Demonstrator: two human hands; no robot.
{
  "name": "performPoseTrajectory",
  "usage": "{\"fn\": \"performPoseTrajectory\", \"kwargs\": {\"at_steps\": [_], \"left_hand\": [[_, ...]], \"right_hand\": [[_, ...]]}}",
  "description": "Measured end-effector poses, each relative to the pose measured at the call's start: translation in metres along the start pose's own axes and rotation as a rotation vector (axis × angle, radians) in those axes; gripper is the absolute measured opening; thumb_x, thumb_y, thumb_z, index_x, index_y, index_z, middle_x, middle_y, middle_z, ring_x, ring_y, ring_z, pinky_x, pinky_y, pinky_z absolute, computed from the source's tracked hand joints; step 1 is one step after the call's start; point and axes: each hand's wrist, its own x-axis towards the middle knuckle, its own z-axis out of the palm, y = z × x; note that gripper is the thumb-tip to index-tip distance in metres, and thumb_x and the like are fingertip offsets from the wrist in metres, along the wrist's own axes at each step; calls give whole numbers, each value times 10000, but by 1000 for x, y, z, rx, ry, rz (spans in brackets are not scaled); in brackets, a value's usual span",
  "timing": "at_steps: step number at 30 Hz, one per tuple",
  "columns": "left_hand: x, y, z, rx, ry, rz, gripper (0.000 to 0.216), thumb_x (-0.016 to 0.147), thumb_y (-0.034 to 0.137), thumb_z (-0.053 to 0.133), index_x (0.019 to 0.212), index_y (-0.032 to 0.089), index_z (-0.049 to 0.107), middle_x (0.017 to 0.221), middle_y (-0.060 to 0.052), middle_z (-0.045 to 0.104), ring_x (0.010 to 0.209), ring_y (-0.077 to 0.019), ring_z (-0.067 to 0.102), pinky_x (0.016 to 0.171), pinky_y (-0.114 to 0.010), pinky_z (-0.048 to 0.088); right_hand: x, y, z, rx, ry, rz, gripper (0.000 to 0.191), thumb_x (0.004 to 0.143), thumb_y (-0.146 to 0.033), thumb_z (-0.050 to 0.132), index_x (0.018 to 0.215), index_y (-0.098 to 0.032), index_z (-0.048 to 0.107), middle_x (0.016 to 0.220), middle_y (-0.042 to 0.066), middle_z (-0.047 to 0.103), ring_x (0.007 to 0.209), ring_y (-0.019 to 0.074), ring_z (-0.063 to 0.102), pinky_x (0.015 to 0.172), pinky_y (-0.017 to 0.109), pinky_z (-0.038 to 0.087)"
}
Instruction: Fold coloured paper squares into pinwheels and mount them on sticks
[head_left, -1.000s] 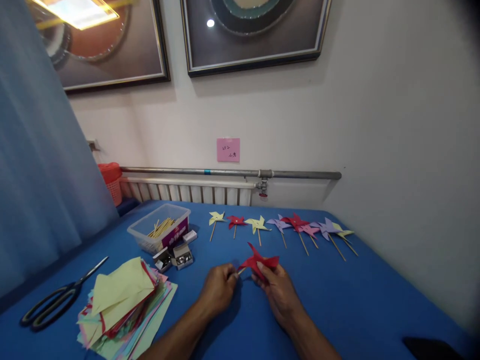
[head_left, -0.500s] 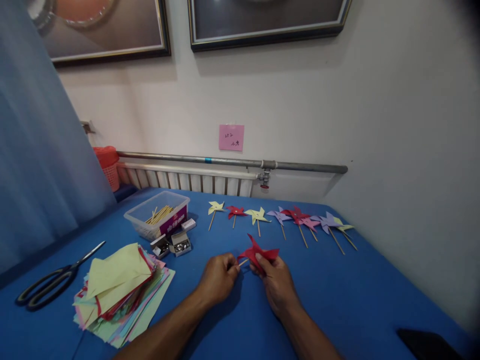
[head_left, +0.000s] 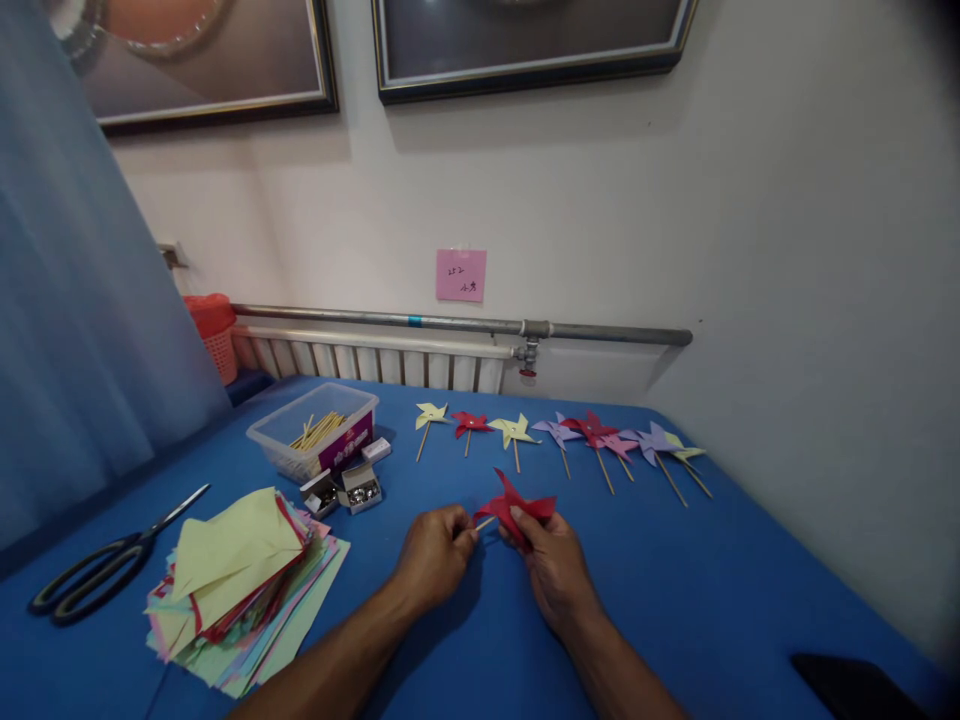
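Many sticks point(head_left: 321, 430) in clear tub point(head_left: 283, 455), shiny bits point(head_left: 365, 493) in box point(head_left: 366, 507), left hand point(head_left: 439, 552) pinching thin stick point(head_left: 487, 523), right hand point(head_left: 556, 562) pinching red pinwheel point(head_left: 517, 503)

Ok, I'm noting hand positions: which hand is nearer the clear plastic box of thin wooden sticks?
Left. The left hand is on the near side of the clear plastic box, off to its right; the right hand, holding the red paper pinwheel, is farther right.

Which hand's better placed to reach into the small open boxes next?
Left, likely. The left hand is nearer the small open boxes; the right hand is beyond it and grips a red paper pinwheel. Caveat: the left pinches the stick, so it would need freeing first.
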Motion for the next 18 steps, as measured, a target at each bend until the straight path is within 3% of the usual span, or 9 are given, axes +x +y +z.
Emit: {"fn": "performPoseTrajectory", "kwargs": {"at_steps": [18], "left_hand": [[0,0,-2,17,1,-10,139,821,235,563,731,179,654,599,32,563,574,-128,462,567,-257,269]], "right_hand": [[2,0,0,17,3,6,332,549,-339,933,775,-191,739,719,-2,748,648,171,650,689,320,540]]}}
